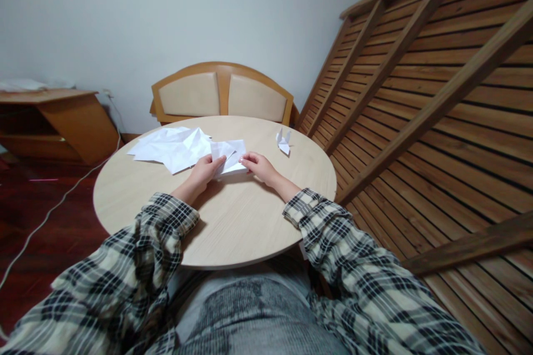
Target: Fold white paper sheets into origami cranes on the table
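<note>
A partly folded sheet of white paper (234, 151) is held between my two hands above the round table. My left hand (203, 172) pinches its left side, thumb on top and fingers underneath. On the right edge, my right hand (260, 167) grips the same paper between thumb and fingertips. A small overlapping flap and a crease show on its upper face. Creased white sheets (170, 147) lie spread just beyond my left hand. To the far right stands a small folded paper figure (283, 141) with two upright points.
The pale round table (241, 222) reaches close to my lap. Behind it is a padded wooden headboard (222, 94) against the wall. A slatted wooden frame (416, 111) leans along the right. A brown cabinet (83, 127) and a white cable (62, 199) are at left.
</note>
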The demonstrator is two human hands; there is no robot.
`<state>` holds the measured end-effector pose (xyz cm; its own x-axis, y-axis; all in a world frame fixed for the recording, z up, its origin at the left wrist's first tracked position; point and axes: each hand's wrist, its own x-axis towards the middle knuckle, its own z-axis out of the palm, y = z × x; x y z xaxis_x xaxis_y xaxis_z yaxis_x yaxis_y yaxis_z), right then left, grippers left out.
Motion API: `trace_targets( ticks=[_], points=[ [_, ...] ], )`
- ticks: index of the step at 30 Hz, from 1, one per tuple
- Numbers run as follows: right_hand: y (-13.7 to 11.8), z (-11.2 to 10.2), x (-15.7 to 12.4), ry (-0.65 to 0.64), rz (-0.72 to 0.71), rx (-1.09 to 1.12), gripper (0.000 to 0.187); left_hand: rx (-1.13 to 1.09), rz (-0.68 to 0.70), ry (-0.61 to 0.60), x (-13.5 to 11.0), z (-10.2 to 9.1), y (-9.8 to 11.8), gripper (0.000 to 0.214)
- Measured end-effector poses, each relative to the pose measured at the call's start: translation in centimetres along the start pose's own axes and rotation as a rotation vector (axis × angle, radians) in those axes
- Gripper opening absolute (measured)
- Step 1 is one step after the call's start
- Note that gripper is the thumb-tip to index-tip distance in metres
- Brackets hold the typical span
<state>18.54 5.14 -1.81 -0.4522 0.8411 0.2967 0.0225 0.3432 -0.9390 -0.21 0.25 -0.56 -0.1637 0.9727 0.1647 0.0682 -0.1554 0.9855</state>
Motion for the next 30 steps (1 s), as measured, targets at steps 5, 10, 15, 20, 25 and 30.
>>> trace_targets(
  ticks=[5,10,15,20,25,30],
  points=[
    [0.2,0.4,0.0,0.002,-0.041,0.084,0.017,-0.032,0.007,-0.006,-0.1,0.1,0.1,0.016],
    [0.2,0.2,0.2,0.066,-0.076,0.047,0.019,0.000,-0.005,-0.078,-0.3,0.2,-0.1,0.037],
    [0.1,0.1,0.2,0.061,-0.080,-0.007,0.021,0.018,0.047,-0.083,-0.2,0.1,-0.3,0.025],
    [0.2,-0.1,0.2,0.067,-0.112,-0.062,0.022,0.121,0.120,0.037,0.2,-0.2,-0.4,0.027],
    [-0.1,-0.2,0.1,0.091,-0.116,-0.108,0.020,0.114,0.112,0.046,0.5,-0.3,-0.5,0.029],
    [-0.6,-0.1,-0.1,0.043,-0.112,-0.112,0.031,0.009,0.053,0.049,0.8,-0.3,-0.9,0.025]
  ],
)
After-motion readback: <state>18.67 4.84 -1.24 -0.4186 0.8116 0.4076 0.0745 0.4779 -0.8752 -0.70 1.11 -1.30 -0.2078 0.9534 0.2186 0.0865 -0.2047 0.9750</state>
